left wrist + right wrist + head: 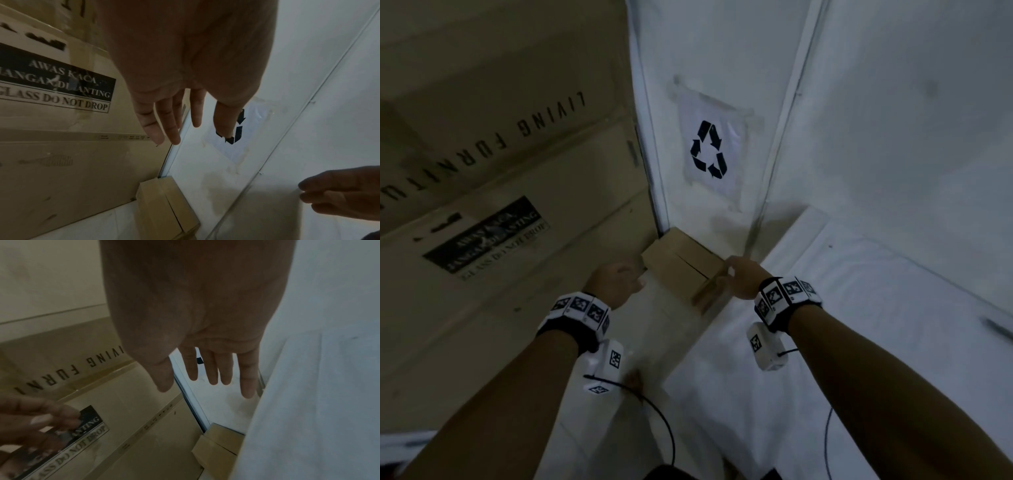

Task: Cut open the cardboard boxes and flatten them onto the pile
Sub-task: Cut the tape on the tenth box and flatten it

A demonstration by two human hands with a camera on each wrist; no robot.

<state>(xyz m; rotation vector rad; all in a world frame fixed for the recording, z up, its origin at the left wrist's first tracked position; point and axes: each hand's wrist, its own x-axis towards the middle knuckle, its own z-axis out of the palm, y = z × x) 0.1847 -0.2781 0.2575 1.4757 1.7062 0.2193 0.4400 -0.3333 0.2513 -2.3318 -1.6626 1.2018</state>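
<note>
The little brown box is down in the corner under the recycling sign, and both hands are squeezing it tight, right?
Not quite. The small box does sit under the recycling sign, but both wrist views show the left hand and right hand open, holding nothing.

The light is dim and cool. White walls (893,102) meet in a corner, with a thin vertical strip (787,137) running down one of them. A taped sheet (714,150) bearing a black recycling sign hangs on the wall. At left leans a big carton (500,171), printed "LIVING FURNITURE" upside down, with a black label (55,81) reading "AWAS KACA" and "GLASS DO NOT DROP". The floor (647,342) is pale. A white surface (859,342) fills the right.
</note>
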